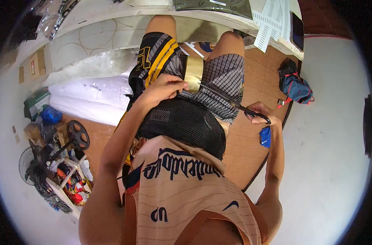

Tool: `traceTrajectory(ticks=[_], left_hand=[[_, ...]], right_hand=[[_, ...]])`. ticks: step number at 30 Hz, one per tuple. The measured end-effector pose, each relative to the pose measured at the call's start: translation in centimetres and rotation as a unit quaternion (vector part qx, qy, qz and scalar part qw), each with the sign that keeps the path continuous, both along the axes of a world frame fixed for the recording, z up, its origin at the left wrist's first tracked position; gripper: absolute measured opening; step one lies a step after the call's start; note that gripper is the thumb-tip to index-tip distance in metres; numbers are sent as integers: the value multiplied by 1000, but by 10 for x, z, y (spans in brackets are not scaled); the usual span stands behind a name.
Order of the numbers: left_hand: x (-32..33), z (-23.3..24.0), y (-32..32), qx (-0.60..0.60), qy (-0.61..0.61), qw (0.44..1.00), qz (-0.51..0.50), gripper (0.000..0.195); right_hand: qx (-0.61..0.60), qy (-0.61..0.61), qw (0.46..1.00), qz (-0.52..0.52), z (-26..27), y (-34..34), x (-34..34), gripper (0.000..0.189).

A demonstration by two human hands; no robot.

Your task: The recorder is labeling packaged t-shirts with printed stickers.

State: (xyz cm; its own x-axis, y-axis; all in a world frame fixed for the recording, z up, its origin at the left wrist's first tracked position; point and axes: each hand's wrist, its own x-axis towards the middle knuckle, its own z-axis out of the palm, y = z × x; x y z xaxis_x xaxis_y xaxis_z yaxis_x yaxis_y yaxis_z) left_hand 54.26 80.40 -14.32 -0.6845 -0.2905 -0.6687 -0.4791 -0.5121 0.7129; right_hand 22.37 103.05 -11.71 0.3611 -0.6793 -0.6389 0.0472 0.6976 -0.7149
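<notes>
My left hand [167,87] pinches the lower left corner of a gold-coloured strip [194,72] that stretches between my thighs. In my right hand [261,113] are the black handles of a pair of long scissors [225,97]. Their blades point left, and the tips touch or overlap the strip's lower right edge; whether they cut into it I cannot tell. Black mesh fabric [186,125] lies over my lap, below both hands. I wear patterned shorts [221,73] in black, grey and yellow.
A white table [127,13] stands beyond my knees, with a dark plastic package [213,7], printed paper strips [267,24] and a phone [297,30]. Clear plastic-wrapped material [91,95] lies at left, near a fan [29,165] and a crate [65,183] of cloth. Dark blue cloth [296,87] lies right.
</notes>
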Motion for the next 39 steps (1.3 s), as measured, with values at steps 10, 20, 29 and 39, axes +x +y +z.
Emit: traceTrajectory(ticks=[10, 20, 29, 39], left_hand=[[3, 0, -1, 22, 18, 1000, -4, 24], [2, -4, -4, 69, 41, 996, -31, 30], [2, 3, 0, -43, -19, 998, -49, 27], [1, 6, -1, -47, -16, 997, -58, 26]], right_hand=[[7, -1, 998, 69, 10, -22, -20, 44], [16, 48, 995, 87, 8, -21, -14, 63], [-30, -23, 995, 96, -5, -39, -21, 52], [-30, -19, 995, 97, -8, -40, -24, 48]])
